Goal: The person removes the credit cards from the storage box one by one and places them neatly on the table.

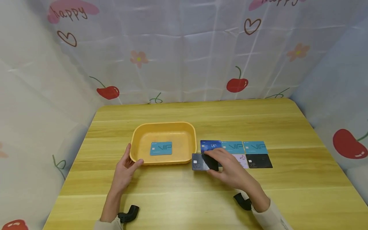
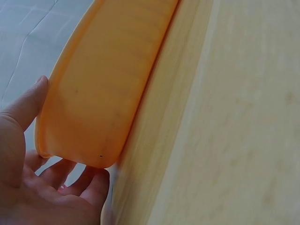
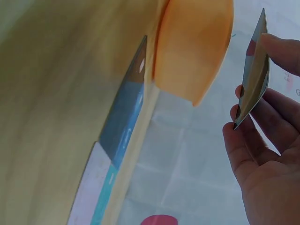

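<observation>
My right hand (image 1: 230, 167) pinches a grey-and-black VIP card (image 1: 198, 162) by its right part, thumb below and fingers above. In the right wrist view this card (image 3: 253, 77) is lifted off the table. A yellow plastic basin (image 1: 164, 125) stands to the left, with a teal VIP card (image 1: 161, 148) lying flat inside. At its left end, my left hand (image 1: 123, 172) grips the basin, thumb at the near rim and fingers round the outer wall; the left wrist view shows the fingertips against the basin's side (image 2: 103, 84).
Right of the basin, cards lie in two rows: a blue card (image 1: 210, 145), two teal cards (image 1: 233, 147), a white flowered card (image 1: 242, 160) and a black card (image 1: 260, 161). The right hand partly covers the near row. A printed curtain (image 1: 184, 64) hangs behind the wooden table (image 1: 184, 198).
</observation>
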A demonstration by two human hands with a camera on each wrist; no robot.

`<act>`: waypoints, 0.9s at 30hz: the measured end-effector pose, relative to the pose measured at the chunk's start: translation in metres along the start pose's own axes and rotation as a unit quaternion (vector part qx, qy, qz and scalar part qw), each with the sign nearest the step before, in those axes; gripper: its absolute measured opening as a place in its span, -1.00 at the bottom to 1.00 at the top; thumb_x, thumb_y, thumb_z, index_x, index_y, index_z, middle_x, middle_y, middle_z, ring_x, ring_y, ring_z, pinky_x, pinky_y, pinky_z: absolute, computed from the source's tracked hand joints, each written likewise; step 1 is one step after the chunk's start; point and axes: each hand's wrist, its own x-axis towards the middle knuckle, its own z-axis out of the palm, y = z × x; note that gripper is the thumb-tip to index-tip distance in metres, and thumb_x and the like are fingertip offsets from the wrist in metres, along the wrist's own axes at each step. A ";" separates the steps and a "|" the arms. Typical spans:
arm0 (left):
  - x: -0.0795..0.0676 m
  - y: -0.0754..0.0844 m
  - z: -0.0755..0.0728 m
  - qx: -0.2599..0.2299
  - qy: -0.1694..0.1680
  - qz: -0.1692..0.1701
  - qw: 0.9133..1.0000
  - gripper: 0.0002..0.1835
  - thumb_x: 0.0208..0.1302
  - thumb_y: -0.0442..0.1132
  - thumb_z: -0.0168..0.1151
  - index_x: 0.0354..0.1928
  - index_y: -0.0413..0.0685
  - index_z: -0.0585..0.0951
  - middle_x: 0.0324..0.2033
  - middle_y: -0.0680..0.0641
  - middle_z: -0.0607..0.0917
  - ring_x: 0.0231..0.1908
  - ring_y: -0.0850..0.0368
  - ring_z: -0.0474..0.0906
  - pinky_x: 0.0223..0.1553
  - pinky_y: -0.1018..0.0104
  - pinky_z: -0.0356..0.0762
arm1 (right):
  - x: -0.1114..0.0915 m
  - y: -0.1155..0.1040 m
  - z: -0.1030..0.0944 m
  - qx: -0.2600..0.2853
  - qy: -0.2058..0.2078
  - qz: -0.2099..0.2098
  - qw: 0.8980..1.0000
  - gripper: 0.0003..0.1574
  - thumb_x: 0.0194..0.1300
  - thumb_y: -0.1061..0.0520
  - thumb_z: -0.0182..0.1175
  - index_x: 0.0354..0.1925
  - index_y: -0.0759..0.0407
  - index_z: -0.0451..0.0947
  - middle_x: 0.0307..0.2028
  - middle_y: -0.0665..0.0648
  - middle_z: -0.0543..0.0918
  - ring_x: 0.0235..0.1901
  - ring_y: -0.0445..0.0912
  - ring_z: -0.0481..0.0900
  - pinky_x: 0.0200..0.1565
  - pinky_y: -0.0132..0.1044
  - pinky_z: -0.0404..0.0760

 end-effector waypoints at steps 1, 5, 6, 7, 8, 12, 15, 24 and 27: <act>0.000 0.000 0.000 0.000 0.000 0.000 1.000 -0.10 0.40 -0.32 0.22 0.57 -0.10 -0.13 0.53 -0.10 -0.10 0.46 -0.12 0.01 0.20 0.53 0.28 | -0.002 0.001 0.001 -0.001 0.000 0.001 1.000 -0.26 0.14 0.10 0.47 0.26 0.20 0.50 0.09 0.05 0.59 0.07 -0.04 0.47 -0.08 -0.07 0.60; 0.000 0.000 0.000 -0.002 -0.001 0.002 1.000 -0.10 0.40 -0.32 0.22 0.56 -0.11 -0.13 0.53 -0.11 -0.10 0.46 -0.12 0.00 0.21 0.51 0.27 | -0.009 0.005 0.002 -0.007 0.003 0.007 1.000 -0.26 0.11 0.11 0.49 0.25 0.23 0.51 0.10 0.05 0.60 0.09 -0.03 0.48 -0.02 -0.03 0.59; 0.000 0.000 0.001 -0.003 -0.001 0.003 1.000 -0.10 0.40 -0.32 0.22 0.56 -0.12 -0.13 0.53 -0.11 -0.10 0.46 -0.12 0.00 0.22 0.49 0.27 | -0.010 0.006 0.003 -0.008 0.004 0.009 1.000 -0.25 0.10 0.11 0.49 0.24 0.24 0.52 0.10 0.06 0.60 0.10 -0.02 0.48 0.00 -0.02 0.58; 0.000 0.000 0.001 -0.004 -0.002 0.004 1.000 -0.10 0.40 -0.32 0.22 0.56 -0.12 -0.13 0.53 -0.11 -0.10 0.46 -0.12 0.00 0.22 0.49 0.27 | -0.012 0.007 0.003 -0.008 0.005 0.012 1.000 -0.25 0.09 0.11 0.50 0.24 0.25 0.52 0.10 0.06 0.60 0.10 -0.02 0.49 0.01 -0.01 0.58; 0.000 0.000 0.001 -0.005 -0.002 0.004 1.000 -0.10 0.40 -0.33 0.22 0.56 -0.12 -0.13 0.53 -0.11 -0.11 0.46 -0.12 -0.01 0.22 0.48 0.27 | -0.014 0.008 0.003 -0.009 0.004 0.016 1.000 -0.25 0.09 0.12 0.50 0.24 0.24 0.52 0.10 0.06 0.60 0.09 -0.03 0.49 0.01 -0.01 0.58; 0.000 -0.001 0.001 -0.005 -0.002 0.003 1.000 -0.10 0.40 -0.33 0.22 0.56 -0.12 -0.13 0.53 -0.11 -0.11 0.46 -0.12 -0.02 0.23 0.47 0.26 | -0.019 0.012 0.003 -0.013 -0.001 0.032 0.999 -0.24 0.07 0.12 0.51 0.24 0.24 0.53 0.08 0.08 0.61 0.06 -0.03 0.51 -0.01 -0.02 0.59; 0.000 -0.001 0.001 -0.002 -0.001 0.001 1.000 -0.10 0.40 -0.33 0.22 0.56 -0.12 -0.13 0.53 -0.10 -0.11 0.47 -0.10 -0.03 0.24 0.47 0.25 | -0.022 0.015 0.004 -0.018 -0.009 0.039 0.999 -0.24 0.06 0.13 0.51 0.24 0.24 0.52 0.08 0.09 0.61 0.07 -0.01 0.51 0.01 0.00 0.58; 0.000 -0.001 0.000 -0.006 0.000 -0.001 1.000 -0.10 0.40 -0.32 0.22 0.56 -0.11 -0.13 0.53 -0.10 -0.11 0.47 -0.10 -0.03 0.24 0.48 0.25 | -0.025 0.018 0.006 -0.014 -0.044 0.060 0.997 -0.22 0.07 0.10 0.51 0.24 0.23 0.52 0.10 0.07 0.61 0.10 -0.01 0.50 0.10 0.03 0.53; 0.000 -0.001 0.000 -0.006 -0.001 0.002 1.000 -0.10 0.40 -0.33 0.22 0.56 -0.11 -0.13 0.53 -0.10 -0.11 0.47 -0.10 -0.02 0.23 0.48 0.26 | -0.024 0.017 0.008 -0.015 -0.055 0.064 0.996 -0.23 0.06 0.11 0.51 0.24 0.24 0.51 0.10 0.08 0.61 0.09 -0.01 0.51 0.10 0.02 0.53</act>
